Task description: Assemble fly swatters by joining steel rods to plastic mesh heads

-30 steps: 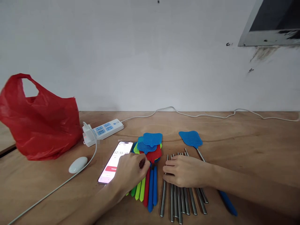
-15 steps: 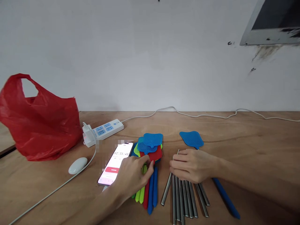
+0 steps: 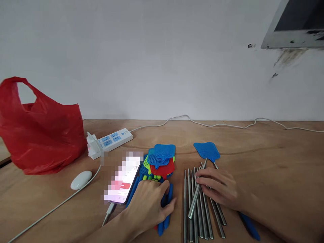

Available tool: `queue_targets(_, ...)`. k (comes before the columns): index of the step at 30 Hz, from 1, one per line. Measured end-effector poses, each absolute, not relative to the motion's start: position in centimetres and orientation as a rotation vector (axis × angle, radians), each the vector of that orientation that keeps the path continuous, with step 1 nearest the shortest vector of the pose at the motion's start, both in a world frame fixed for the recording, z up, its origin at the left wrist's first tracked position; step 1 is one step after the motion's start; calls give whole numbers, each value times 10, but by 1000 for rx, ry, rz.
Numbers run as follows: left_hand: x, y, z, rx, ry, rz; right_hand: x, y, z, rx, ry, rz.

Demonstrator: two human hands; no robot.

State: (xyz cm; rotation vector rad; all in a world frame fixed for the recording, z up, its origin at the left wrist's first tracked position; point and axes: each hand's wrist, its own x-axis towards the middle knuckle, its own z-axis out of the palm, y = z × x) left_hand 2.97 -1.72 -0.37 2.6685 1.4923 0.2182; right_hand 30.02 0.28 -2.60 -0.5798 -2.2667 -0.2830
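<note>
A stack of small fly swatters (image 3: pixel 162 159) in blue, red and green lies at the middle of the wooden table (image 3: pixel 265 162). My left hand (image 3: pixel 149 206) rests over their coloured handles, fingers curled round them. Right of it lies a row of several metal rods (image 3: pixel 199 209). My right hand (image 3: pixel 220 189) lies on these rods and pinches one rod (image 3: pixel 196 195), which tilts across the others. A single blue swatter (image 3: pixel 207 150) lies just beyond that hand.
A phone (image 3: pixel 124 184) with a lit screen sits left of the swatters. Farther left are a white oval device (image 3: pixel 81 179), a white power strip (image 3: pixel 108 141) with cables, and a red plastic bag (image 3: pixel 40 135). A white wall stands behind.
My left hand slid back along the coloured handles toward me. My right hand shifted right on the rods and lifted one so it lies tilted across the rest.
</note>
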Motion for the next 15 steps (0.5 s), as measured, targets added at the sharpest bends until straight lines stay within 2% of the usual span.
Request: queue_targets(15,31,-25,-4,2450,1089,688,290,2,-9,-756,-2031,-70)
